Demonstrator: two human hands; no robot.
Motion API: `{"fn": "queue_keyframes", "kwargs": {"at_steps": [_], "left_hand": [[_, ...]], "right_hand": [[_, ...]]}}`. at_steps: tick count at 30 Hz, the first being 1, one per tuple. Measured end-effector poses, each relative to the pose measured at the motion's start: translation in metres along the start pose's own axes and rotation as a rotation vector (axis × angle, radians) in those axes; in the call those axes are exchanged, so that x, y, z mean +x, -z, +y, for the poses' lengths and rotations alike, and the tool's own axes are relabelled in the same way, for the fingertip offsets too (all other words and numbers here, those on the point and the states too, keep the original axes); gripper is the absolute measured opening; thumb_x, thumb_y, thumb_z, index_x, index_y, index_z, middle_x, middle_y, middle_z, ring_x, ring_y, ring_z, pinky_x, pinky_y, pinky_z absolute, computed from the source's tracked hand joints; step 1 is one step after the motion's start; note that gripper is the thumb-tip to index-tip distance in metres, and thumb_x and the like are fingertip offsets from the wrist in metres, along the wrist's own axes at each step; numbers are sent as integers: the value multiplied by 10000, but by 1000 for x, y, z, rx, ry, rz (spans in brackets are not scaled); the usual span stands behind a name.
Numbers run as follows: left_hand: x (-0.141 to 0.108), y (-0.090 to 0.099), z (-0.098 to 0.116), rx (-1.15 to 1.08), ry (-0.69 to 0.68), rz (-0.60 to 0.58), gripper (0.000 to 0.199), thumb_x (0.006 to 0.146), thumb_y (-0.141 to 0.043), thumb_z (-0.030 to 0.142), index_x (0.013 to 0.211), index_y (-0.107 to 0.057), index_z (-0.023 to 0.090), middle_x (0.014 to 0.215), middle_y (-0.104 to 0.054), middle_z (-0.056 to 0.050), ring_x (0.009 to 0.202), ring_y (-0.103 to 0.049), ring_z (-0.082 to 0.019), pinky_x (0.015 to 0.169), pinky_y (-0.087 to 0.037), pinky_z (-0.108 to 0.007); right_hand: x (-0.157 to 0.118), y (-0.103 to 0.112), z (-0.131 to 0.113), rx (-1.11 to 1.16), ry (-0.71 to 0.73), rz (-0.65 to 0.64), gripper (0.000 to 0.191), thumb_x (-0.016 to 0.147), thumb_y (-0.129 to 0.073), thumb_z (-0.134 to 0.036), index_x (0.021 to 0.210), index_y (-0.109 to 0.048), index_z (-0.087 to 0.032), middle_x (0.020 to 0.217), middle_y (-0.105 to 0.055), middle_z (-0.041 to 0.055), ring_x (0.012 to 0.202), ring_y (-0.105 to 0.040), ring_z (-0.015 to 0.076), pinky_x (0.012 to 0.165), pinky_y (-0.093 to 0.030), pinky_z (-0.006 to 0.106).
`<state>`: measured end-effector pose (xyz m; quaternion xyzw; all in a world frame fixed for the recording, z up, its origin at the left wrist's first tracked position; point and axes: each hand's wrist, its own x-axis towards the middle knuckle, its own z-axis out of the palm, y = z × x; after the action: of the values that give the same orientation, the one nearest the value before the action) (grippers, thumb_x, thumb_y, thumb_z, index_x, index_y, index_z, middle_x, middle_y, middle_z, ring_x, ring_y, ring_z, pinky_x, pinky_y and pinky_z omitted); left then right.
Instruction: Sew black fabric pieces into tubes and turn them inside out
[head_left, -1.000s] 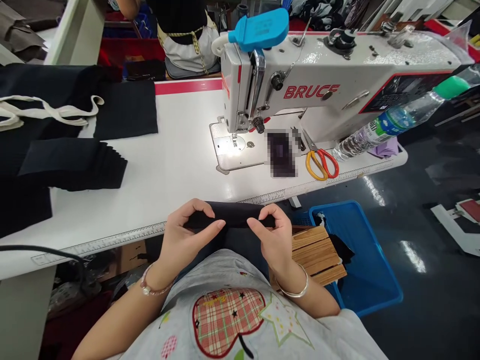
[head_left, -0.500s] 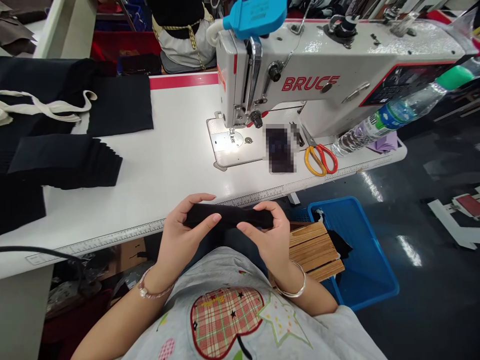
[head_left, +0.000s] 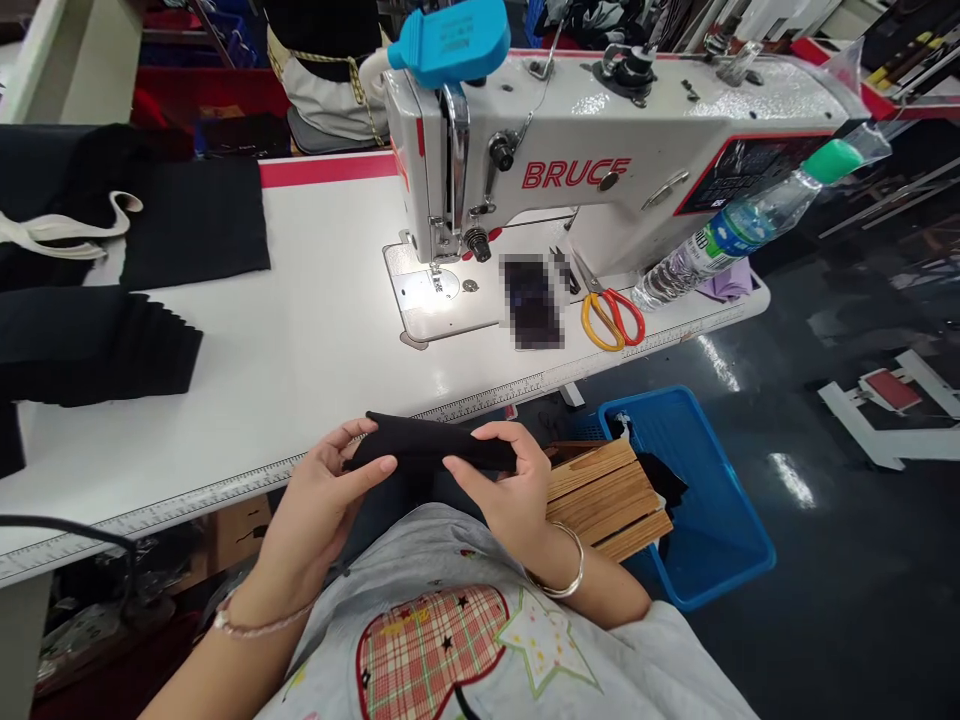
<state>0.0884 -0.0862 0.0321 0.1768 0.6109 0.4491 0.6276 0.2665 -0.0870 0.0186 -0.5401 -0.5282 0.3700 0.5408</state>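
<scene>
A folded piece of black fabric (head_left: 424, 440) is stretched between my two hands, just off the table's front edge and above my lap. My left hand (head_left: 326, 480) grips its left end, thumb in front and fingers behind. At the other end, my right hand (head_left: 510, 480) pinches the cloth between thumb and fingers. Beyond them stands a white sewing machine (head_left: 480, 140) with a lit needle plate (head_left: 431, 290); no cloth lies under its needle.
Black fabric stacks (head_left: 97, 340) and a cream strip (head_left: 67, 235) lie on the left of the white table (head_left: 300, 350). Scissors (head_left: 611, 318), a pixelated dark object (head_left: 532, 305) and a water bottle (head_left: 742, 235) are on the right. A blue basket (head_left: 720, 520) stands beside a wooden slatted seat (head_left: 611, 495).
The view has turned a little, so the table and machine sit further left. My left hand has shifted its hold, and the fabric's upper left corner now sticks up.
</scene>
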Motion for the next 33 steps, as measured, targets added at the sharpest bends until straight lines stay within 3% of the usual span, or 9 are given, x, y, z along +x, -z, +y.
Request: {"fn": "queue_keyframes", "kwargs": {"at_steps": [5, 10, 15, 23, 28, 30, 33], "left_hand": [[5, 4, -1, 2, -15, -42, 658, 505, -901, 260, 1095, -614, 219, 805, -721, 7, 755, -700, -180, 671, -568, -245], [4, 4, -5, 62, 79, -183, 413, 493, -908, 264, 847, -720, 164, 772, -755, -68, 708, -716, -228, 654, -592, -288], [-4, -2, -6, 221, -119, -112, 380, 525, -897, 224, 872, -746, 188, 855, -776, -50, 792, -729, -232, 720, -610, -293], [-9, -20, -8, 511, -444, 33, 237, 619, -843, 349, 751, -752, 174, 736, -755, -25, 709, -719, -235, 603, -619, -321], [-3, -22, -19, 602, -693, 214, 213, 623, -836, 355, 747, -760, 200, 728, -758, -6, 644, -708, -208, 595, -609, -309], [-1, -23, -19, 618, -760, 292, 208, 623, -833, 363, 732, -758, 203, 718, -756, -4, 631, -706, -208, 598, -608, -314], [0, -23, -16, 625, -733, 339, 223, 618, -833, 383, 686, -742, 190, 658, -735, -5, 610, -697, -216, 594, -608, -334]], "right_hand": [[-3, 0, 3, -42, 27, -8, 202, 709, -792, -271, 856, -655, -246, 796, -710, -15, 724, -669, 162, 669, -554, 281], [-5, 2, 3, -63, 107, -11, 178, 739, -771, -249, 873, -654, -248, 810, -725, -17, 734, -685, 157, 688, -563, 277], [-7, 2, 6, -124, 202, 26, 179, 748, -768, -249, 883, -651, -238, 802, -737, -22, 704, -698, 149, 666, -569, 268], [-6, 2, 8, -141, 253, 41, 190, 752, -761, -223, 903, -647, -237, 812, -740, -23, 710, -709, 148, 658, -579, 265], [-7, 1, 12, -60, 177, 14, 226, 749, -760, -194, 938, -645, -241, 888, -738, -7, 780, -717, 154, 719, -597, 269], [-8, 0, 15, 55, 62, 11, 329, 736, -769, -189, 1020, -611, -244, 923, -735, 2, 799, -721, 157, 725, -604, 269], [-8, -1, 22, 295, -210, 22, 534, 722, -785, -201, 1162, -489, -263, 858, -745, -17, 734, -724, 153, 664, -605, 261]]}}
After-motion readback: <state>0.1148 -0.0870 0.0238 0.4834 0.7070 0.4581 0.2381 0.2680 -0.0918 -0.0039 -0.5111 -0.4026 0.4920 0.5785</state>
